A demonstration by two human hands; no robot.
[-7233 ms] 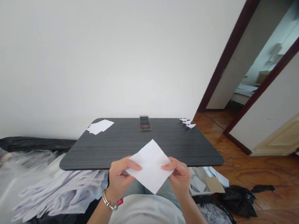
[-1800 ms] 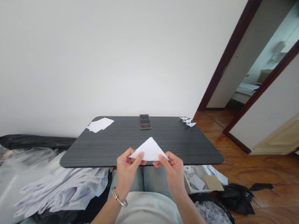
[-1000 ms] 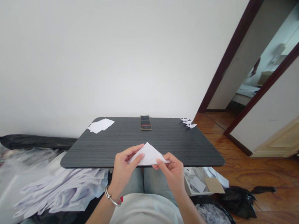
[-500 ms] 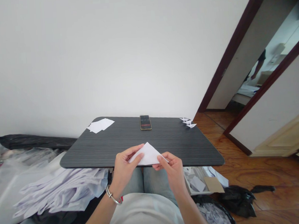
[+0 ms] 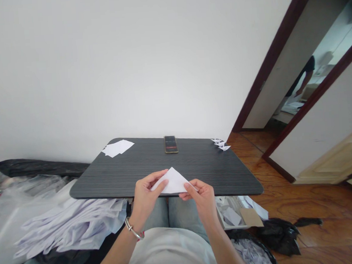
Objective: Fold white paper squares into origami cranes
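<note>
A white paper folded into a triangle (image 5: 175, 181) is held over the near edge of a dark wood-grain table (image 5: 136, 171). My left hand (image 5: 146, 196), with a metal bangle on the wrist, pinches the triangle's left corner. My right hand (image 5: 200, 196) pinches its right corner along the bottom fold. Both hands are closed on the paper, in front of my lap.
A phone (image 5: 171, 144) lies at the table's far middle, loose white sheets (image 5: 117, 147) at the far left, small folded paper pieces (image 5: 221, 144) at the far right. Crumpled paper (image 5: 71, 226) is heaped on the left. A person (image 5: 300, 81) stands beyond the doorway.
The square sheet has been folded into a triangle and lowered toward the table edge. In the last second my hands barely moved; a person has come into view in the doorway.
</note>
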